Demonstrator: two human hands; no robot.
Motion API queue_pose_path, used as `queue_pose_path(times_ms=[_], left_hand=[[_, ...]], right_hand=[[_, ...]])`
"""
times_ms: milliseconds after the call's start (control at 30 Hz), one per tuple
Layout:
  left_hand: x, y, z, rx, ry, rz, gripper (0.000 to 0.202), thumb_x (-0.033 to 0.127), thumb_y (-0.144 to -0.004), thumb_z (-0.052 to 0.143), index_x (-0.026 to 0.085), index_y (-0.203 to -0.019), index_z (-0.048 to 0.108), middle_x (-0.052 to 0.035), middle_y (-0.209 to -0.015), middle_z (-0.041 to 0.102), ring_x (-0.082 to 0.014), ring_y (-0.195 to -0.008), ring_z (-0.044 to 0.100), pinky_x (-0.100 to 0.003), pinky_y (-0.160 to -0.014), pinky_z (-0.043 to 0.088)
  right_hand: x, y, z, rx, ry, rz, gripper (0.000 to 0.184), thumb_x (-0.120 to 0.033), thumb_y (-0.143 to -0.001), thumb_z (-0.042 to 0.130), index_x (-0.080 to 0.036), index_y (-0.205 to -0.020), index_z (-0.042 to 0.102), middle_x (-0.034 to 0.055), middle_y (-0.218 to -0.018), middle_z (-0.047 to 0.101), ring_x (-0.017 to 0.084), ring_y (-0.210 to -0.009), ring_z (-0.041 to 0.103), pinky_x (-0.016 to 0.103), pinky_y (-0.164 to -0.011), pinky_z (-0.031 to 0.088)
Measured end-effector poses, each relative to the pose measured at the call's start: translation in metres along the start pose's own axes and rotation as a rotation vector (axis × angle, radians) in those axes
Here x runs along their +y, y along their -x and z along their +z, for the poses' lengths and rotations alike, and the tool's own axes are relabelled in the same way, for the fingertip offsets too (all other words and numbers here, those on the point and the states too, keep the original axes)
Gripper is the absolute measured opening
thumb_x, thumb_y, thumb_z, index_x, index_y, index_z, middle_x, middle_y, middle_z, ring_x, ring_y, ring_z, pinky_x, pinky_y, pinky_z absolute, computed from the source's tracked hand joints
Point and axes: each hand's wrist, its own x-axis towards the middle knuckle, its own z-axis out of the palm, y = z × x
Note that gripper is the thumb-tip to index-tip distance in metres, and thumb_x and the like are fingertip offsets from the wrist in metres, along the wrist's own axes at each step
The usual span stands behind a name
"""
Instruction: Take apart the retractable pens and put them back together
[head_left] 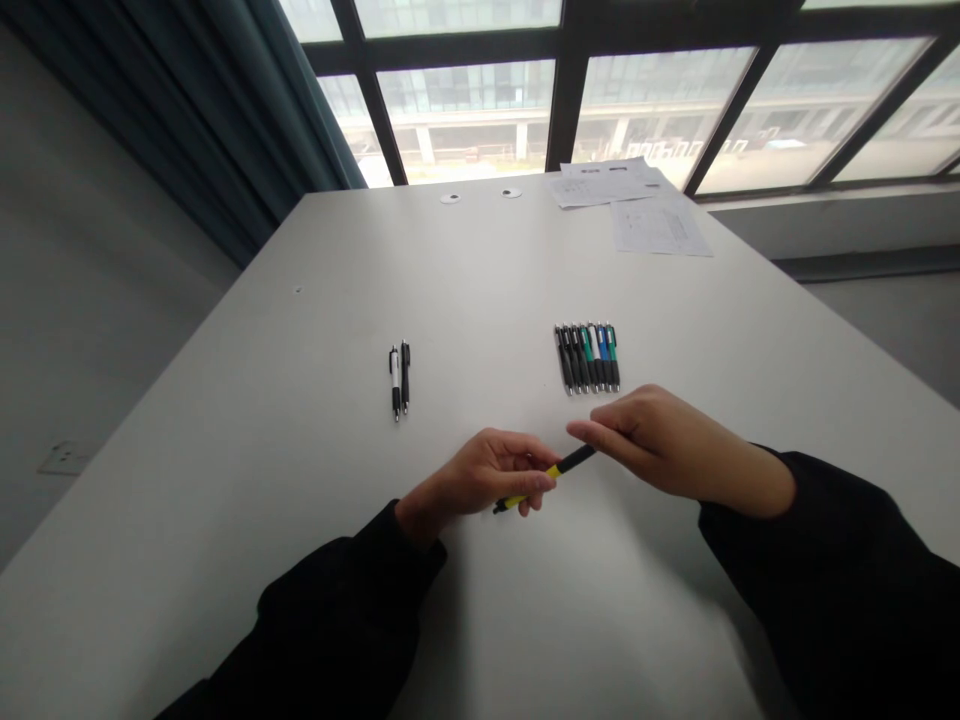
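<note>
A yellow-and-black pen (pixel 574 460) slants between my two hands above the table. My left hand (pixel 504 470) is closed on its yellow part, thumb on top. At the black grip end, my right hand (pixel 637 435) is curled with its fingers closed round the tip, which it hides. Just beyond my right hand lies a tight row of several pens (pixel 588 358), with black, green, white and blue barrels. Farther left, a white-and-black pen (pixel 395 383) and a black pen (pixel 406 377) lie side by side.
The white table (pixel 315 420) reaches back to the windows. Printed papers (pixel 660 220) lie at its far right corner. Two round cable-hole covers (pixel 511 193) sit along the far edge. A blue curtain (pixel 247 110) hangs at the left.
</note>
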Motion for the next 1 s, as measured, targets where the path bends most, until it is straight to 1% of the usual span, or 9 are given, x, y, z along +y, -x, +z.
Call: queue_pose_path(times_ms=[200,300,467,533,633,700,767,867,1000], left_hand=[[-0.002,0.0,-0.002,0.042,-0.028,0.013,0.035,0.036,-0.077,0.081,0.011,-0.098,0.071,-0.0015,-0.066,0.066,-0.0103,-0.054,0.061,-0.021,-0.049,0.05],[-0.006,-0.001,-0.002,0.065,-0.067,0.031,0.035,0.037,-0.075,0.082,0.011,-0.097,0.071,-0.0021,-0.067,0.066,-0.0112,-0.055,0.062,-0.022,-0.05,0.051],[-0.003,-0.004,0.0,0.18,-0.2,0.147,0.028,0.033,-0.075,0.083,0.013,-0.091,0.075,-0.0029,-0.072,0.067,-0.0102,-0.057,0.059,-0.023,-0.053,0.05],[0.01,-0.001,0.0,0.262,-0.277,0.223,0.023,0.029,-0.075,0.084,0.015,-0.091,0.077,-0.0039,-0.079,0.069,-0.0109,-0.064,0.061,-0.024,-0.06,0.051],[0.043,0.011,-0.002,0.435,-0.43,0.365,0.015,0.022,-0.072,0.086,0.017,-0.084,0.078,-0.0053,-0.086,0.072,-0.0137,-0.08,0.065,-0.025,-0.076,0.053],[0.067,0.022,0.0,0.638,-0.59,0.561,0.025,0.019,-0.067,0.09,0.018,-0.088,0.076,-0.0042,-0.091,0.071,-0.014,-0.082,0.066,-0.026,-0.078,0.055],[0.084,0.033,0.006,0.727,-0.521,0.69,0.047,0.015,-0.063,0.091,0.021,-0.105,0.071,-0.0025,-0.1,0.069,-0.0123,-0.082,0.067,-0.025,-0.079,0.058],[0.095,0.045,0.022,0.602,-0.266,0.757,0.063,0.007,-0.065,0.089,0.027,-0.119,0.063,-0.001,-0.113,0.066,-0.0113,-0.088,0.07,-0.024,-0.08,0.062],[0.093,0.054,0.041,0.357,-0.173,0.703,0.064,-0.003,-0.071,0.081,0.027,-0.124,0.064,-0.0005,-0.107,0.07,-0.013,-0.097,0.072,-0.024,-0.088,0.062]], right_hand=[[0.0,0.003,-0.004,-0.016,-0.106,-0.04,0.04,-0.047,-0.098,0.055,-0.02,-0.07,0.048,-0.0056,-0.058,0.043,0.01,-0.053,0.037,0.025,-0.053,0.027],[-0.003,0.002,-0.004,-0.026,-0.054,-0.066,0.04,-0.044,-0.101,0.049,-0.02,-0.07,0.045,-0.0052,-0.06,0.042,0.01,-0.056,0.037,0.025,-0.056,0.027],[-0.001,0.0,0.0,-0.02,0.038,0.025,0.045,-0.044,-0.102,0.045,-0.02,-0.065,0.041,-0.0054,-0.056,0.038,0.01,-0.053,0.034,0.028,-0.057,0.024],[-0.001,0.0,0.0,0.018,0.008,0.058,0.046,-0.045,-0.102,0.045,-0.02,-0.064,0.04,-0.0056,-0.055,0.038,0.01,-0.052,0.034,0.028,-0.056,0.024],[-0.008,0.001,-0.002,0.058,-0.117,0.081,0.046,-0.047,-0.102,0.044,-0.02,-0.065,0.045,-0.0046,-0.056,0.044,0.01,-0.053,0.04,0.026,-0.055,0.029],[-0.022,0.002,-0.002,-0.003,-0.269,0.076,0.044,-0.048,-0.103,0.043,-0.02,-0.07,0.051,-0.0027,-0.061,0.054,0.01,-0.056,0.047,0.024,-0.056,0.034],[-0.041,0.005,0.001,-0.107,-0.421,0.061,0.042,-0.047,-0.103,0.041,-0.019,-0.075,0.056,-0.0009,-0.068,0.06,0.01,-0.06,0.053,0.023,-0.058,0.039],[-0.07,0.011,0.012,-0.136,-0.432,0.024,0.04,-0.046,-0.102,0.043,-0.019,-0.076,0.057,0.0004,-0.069,0.061,0.012,-0.063,0.054,0.024,-0.06,0.04],[-0.09,0.019,0.028,-0.139,-0.428,-0.044,0.036,-0.043,-0.102,0.046,-0.019,-0.078,0.058,-0.0007,-0.067,0.056,0.011,-0.06,0.046,0.025,-0.059,0.038]])
